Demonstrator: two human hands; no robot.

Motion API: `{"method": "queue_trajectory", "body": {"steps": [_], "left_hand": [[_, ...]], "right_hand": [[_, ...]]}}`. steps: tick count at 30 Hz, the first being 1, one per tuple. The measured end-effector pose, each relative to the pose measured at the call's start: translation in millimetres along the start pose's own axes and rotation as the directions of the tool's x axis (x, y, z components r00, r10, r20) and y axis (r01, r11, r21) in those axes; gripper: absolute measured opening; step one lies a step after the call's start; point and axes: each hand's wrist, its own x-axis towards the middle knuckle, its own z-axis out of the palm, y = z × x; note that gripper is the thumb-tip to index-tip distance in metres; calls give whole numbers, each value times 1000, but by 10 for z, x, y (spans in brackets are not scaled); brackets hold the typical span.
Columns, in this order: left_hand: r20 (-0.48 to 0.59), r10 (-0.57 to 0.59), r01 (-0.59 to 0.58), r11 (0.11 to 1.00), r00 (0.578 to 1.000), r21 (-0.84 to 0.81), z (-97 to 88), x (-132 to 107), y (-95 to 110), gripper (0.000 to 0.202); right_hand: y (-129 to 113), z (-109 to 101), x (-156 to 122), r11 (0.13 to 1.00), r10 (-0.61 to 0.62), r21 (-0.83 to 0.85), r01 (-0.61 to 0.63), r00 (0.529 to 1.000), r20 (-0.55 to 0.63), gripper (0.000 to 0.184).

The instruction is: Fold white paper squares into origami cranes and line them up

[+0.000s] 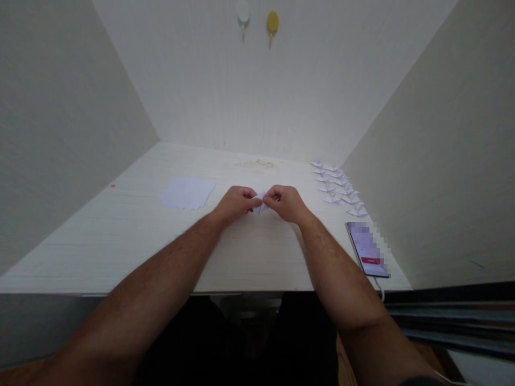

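Observation:
A small folded piece of white paper (260, 208) is held between both hands over the middle of the white table. My left hand (238, 203) pinches its left side between thumb and fingers. On the other side, my right hand (285, 201) is closed on the paper's right part, thumb and forefinger pressed together. The fingertips of the two hands nearly meet and cover much of the folds. To the left lies a loose stack of white paper sheets (188, 193), apart from the hands.
Several folded white paper cranes (333, 200) stand in rows at the table's back right. In front of them lies a phone (367, 249) with a cable (379, 288). Walls enclose the table (120, 241) on three sides; a white hook (243, 13) and a yellow hook (272, 22) hang behind.

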Motion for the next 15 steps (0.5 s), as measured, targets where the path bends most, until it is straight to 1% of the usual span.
{"method": "queue_trajectory", "body": {"steps": [5,8,11,13,15], "left_hand": [[-9,-5,5,1000,1000,20,10,-5,4,19],[-25,-5,6,1000,1000,29,21,-9,8,20],[-69,-3,5,999,998,36,30,-16,25,19],[-96,2,2,999,995,41,33,-22,43,16],[-109,5,-2,1000,994,28,35,-27,59,13]], "right_hand": [[-34,-9,-13,998,-12,-67,12,1000,-4,11],[-25,13,-11,998,-9,-65,8,1000,-14,12],[2,54,6,999,16,45,-14,999,-51,14],[20,78,23,983,52,181,-40,997,-59,13],[33,92,38,946,89,317,-70,995,-46,11]]}}
